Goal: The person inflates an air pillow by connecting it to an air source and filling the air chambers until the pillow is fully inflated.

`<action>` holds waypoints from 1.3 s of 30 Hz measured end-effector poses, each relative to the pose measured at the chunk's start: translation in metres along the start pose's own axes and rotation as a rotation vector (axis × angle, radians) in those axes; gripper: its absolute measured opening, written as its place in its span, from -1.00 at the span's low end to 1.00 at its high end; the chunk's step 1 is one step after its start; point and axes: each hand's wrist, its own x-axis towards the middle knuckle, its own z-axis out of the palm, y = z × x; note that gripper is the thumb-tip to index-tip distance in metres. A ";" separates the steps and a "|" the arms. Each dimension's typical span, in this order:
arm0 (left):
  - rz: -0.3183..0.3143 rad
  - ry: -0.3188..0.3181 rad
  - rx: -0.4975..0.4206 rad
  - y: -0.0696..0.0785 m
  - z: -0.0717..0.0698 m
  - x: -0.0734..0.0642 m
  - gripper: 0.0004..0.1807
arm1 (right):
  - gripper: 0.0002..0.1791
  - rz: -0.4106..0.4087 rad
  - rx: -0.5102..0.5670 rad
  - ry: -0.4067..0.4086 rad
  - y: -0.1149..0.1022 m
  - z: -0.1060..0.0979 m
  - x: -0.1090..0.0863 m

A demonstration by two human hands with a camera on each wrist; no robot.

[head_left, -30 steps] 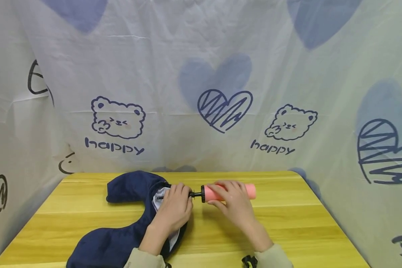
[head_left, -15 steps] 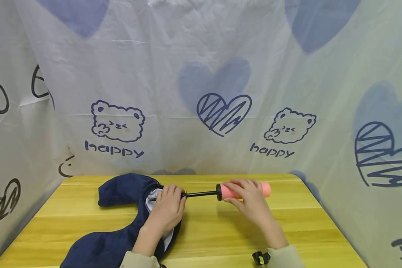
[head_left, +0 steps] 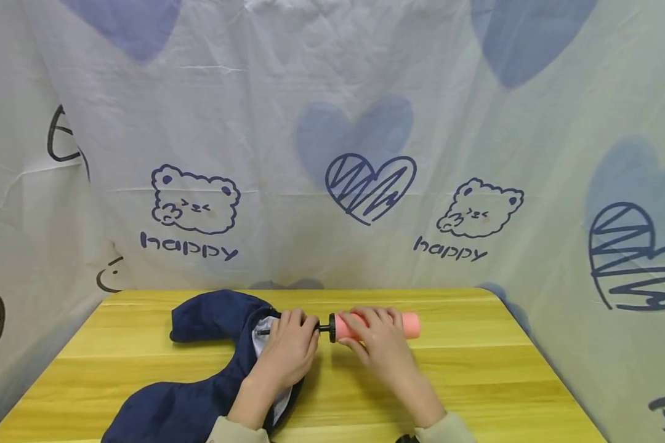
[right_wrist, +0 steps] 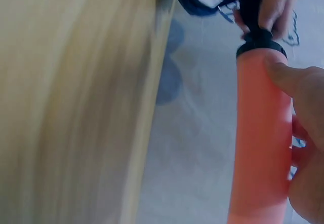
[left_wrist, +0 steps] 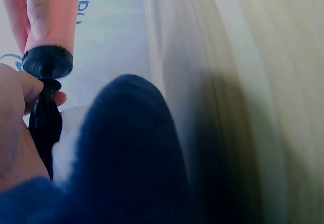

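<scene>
A pink hand pump [head_left: 411, 325] with a black end cap lies sideways above the table in the head view, its barrel gripped by my right hand [head_left: 385, 347]. My left hand [head_left: 288, 351] grips the pump's black handle [left_wrist: 45, 125], seen in the left wrist view. Only a short stretch of black rod shows between handle and cap. To the left is a navy U-shaped neck pillow [head_left: 172, 406], its cover unzipped. White lining [head_left: 261, 332] shows in the opening, and a thin black nozzle reaches into it beside my left hand. The nozzle's tip is hidden.
The pillow rests on a yellow wood-grain table [head_left: 476, 369]. Behind and at both sides hangs a pale curtain [head_left: 288, 234] printed with hearts, bears and the word happy. The table's back edge runs close behind the pump.
My right hand first drew the pink barrel rightward, baring a long rod, then pushed it back left against the handle. The left hand and pillow shifted slightly left, then right again.
</scene>
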 end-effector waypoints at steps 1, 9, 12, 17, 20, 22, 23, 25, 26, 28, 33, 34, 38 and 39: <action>0.005 0.001 0.002 0.001 0.000 0.000 -0.85 | -0.46 -0.002 -0.004 0.008 -0.003 0.001 0.000; 0.013 -0.001 0.018 0.004 -0.001 0.000 -0.85 | -0.46 0.008 0.041 0.056 -0.010 0.006 0.000; -0.006 -0.005 0.007 0.001 -0.002 0.000 -0.81 | -0.46 0.033 0.054 0.040 -0.008 0.004 0.001; -0.022 0.016 0.002 -0.005 -0.003 -0.001 -0.80 | -0.46 0.060 0.068 0.023 0.001 -0.002 0.002; -0.030 0.018 0.004 -0.008 -0.005 -0.001 -0.78 | -0.46 0.073 0.088 0.017 0.010 -0.006 0.002; -0.040 0.008 0.002 -0.011 -0.006 -0.001 -0.76 | -0.45 0.084 0.104 0.009 0.017 -0.009 0.000; -0.045 0.002 0.000 -0.013 -0.007 -0.001 -0.75 | -0.45 0.090 0.113 0.004 0.021 -0.011 0.000; -0.061 -0.011 -0.005 -0.016 -0.009 -0.002 -0.73 | -0.45 0.104 0.134 -0.005 0.029 -0.015 -0.002; -0.068 -0.019 -0.008 -0.018 -0.010 -0.002 -0.73 | -0.45 0.110 0.142 -0.009 0.033 -0.017 -0.003; -0.080 -0.025 -0.015 -0.021 -0.013 -0.003 -0.72 | -0.45 0.127 0.153 -0.017 0.040 -0.020 -0.006; -0.081 -0.017 -0.015 -0.024 -0.014 -0.003 -0.75 | -0.46 0.138 0.151 -0.020 0.048 -0.022 -0.009; -0.074 -0.017 -0.015 -0.022 -0.014 -0.003 -0.76 | -0.46 0.125 0.146 -0.020 0.046 -0.021 -0.008; -0.039 -0.022 -0.019 -0.010 -0.008 0.001 -0.80 | -0.46 0.048 0.109 -0.012 0.034 -0.014 -0.004; -0.031 -0.020 -0.020 -0.007 -0.006 0.001 -0.81 | -0.46 0.032 0.094 -0.003 0.030 -0.012 -0.003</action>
